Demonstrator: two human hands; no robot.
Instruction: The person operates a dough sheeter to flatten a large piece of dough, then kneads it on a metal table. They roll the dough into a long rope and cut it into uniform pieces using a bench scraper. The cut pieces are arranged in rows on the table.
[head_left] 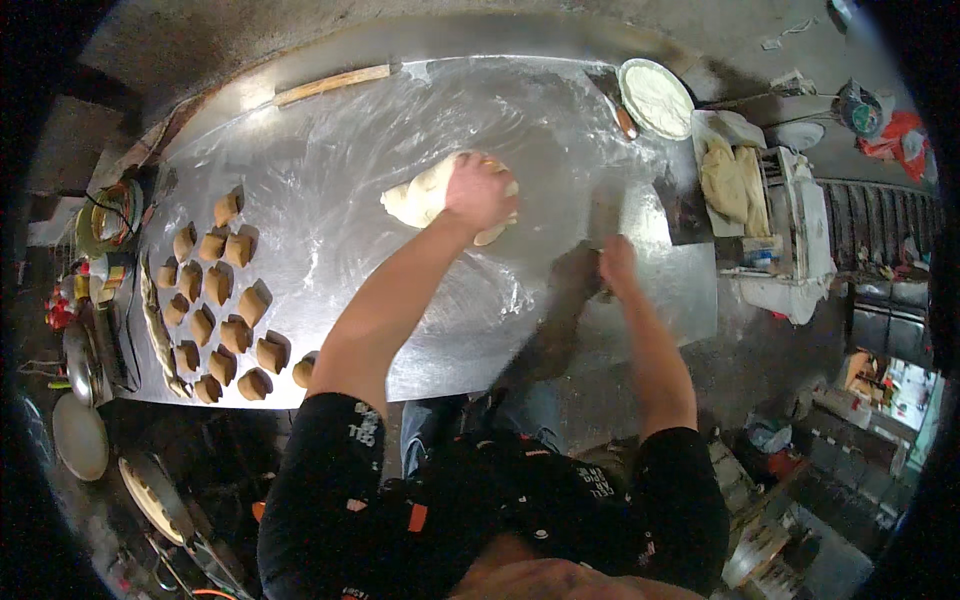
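A lump of pale dough sits near the middle of the worktop, a bit closer to the back edge than the front edge. Its left end comes to a point. The left hand is on top of it, with the fingers bent down around the dough's right end. The right hand is well apart from the left, nearer the right edge. It is curled up tight around a flat tool that points to the back edge. The tool is blurry, so I can't tell what kind it is.

White flour is smeared over a lot of the worktop. Near the left edge and the front left corner there are about 17 small brown blocks, set close to each other in bent rows. A long, pale, lumpy strip lies right along the left edge. A wooden stick lies by the back edge, toward the left. In the back right corner is a round bowl with white powder in it, and a small brown handle is just beside it. Past the right edge, a yellowish cloth lies on a white stand.
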